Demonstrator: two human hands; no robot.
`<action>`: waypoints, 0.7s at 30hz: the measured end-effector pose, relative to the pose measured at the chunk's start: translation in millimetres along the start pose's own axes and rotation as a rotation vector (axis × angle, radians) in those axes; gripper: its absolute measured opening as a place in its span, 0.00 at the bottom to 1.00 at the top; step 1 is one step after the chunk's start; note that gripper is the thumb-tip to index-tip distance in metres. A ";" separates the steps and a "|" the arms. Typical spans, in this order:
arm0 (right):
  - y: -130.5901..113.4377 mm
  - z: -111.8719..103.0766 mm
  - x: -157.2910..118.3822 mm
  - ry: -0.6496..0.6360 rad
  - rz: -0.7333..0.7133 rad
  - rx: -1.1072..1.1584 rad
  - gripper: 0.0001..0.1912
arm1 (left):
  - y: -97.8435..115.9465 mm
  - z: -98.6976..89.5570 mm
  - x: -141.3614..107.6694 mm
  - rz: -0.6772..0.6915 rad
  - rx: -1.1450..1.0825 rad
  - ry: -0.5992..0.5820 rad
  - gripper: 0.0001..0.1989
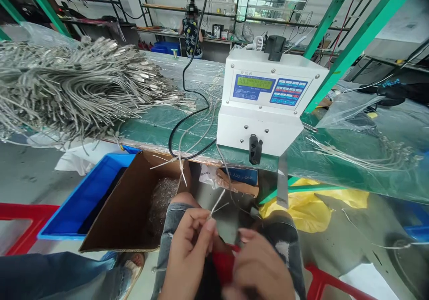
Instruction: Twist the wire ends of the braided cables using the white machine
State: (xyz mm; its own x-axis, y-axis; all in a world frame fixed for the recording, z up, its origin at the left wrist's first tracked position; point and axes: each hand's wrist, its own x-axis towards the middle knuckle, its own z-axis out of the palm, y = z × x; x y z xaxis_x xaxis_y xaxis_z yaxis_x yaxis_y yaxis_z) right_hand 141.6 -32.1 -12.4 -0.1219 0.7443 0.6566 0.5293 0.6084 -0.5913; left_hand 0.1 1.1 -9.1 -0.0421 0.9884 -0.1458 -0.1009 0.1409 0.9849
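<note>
My left hand (192, 251) is closed in a pinch around a thin pale cable (218, 201), whose split ends stick up past the fingertips. To its right, my right hand (259, 264) is smeared by motion, apart from the left hand; whether its fingers hold anything is hidden. Above my hands, a white machine (259, 121) with a green display, blue keypad and black clamp-like part on its front stands on the green bench. A few loose cable ends (182, 166) hang over the bench edge left of the machine.
A large heap of grey cables (90, 81) covers the bench's left part. More cables (365, 157) lie right of the machine. Below are an open cardboard box (117, 210), a blue bin (63, 215) and a yellow bag (308, 210). Another person's leg (63, 275) shows lower left.
</note>
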 end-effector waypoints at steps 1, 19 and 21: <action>2.6 -5.0 4.8 0.016 0.055 -0.034 0.06 | 2.0 0.7 -0.4 -0.027 -0.059 -0.019 0.13; 12.7 -33.3 27.4 -0.116 0.307 0.079 0.10 | 1.9 -3.5 -12.3 -0.092 -0.441 -0.260 0.14; 19.3 -38.5 20.8 -0.040 0.440 0.131 0.12 | 7.3 -5.5 -12.2 -0.134 -0.487 -0.172 0.13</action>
State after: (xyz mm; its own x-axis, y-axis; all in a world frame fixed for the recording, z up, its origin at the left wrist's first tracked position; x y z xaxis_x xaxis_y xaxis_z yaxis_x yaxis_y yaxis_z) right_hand 181.6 -15.4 7.9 0.0568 0.9482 0.3125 0.4277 0.2597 -0.8658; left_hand -5.5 -10.3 -0.6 0.1627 0.9641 -0.2098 -0.5454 0.2651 0.7951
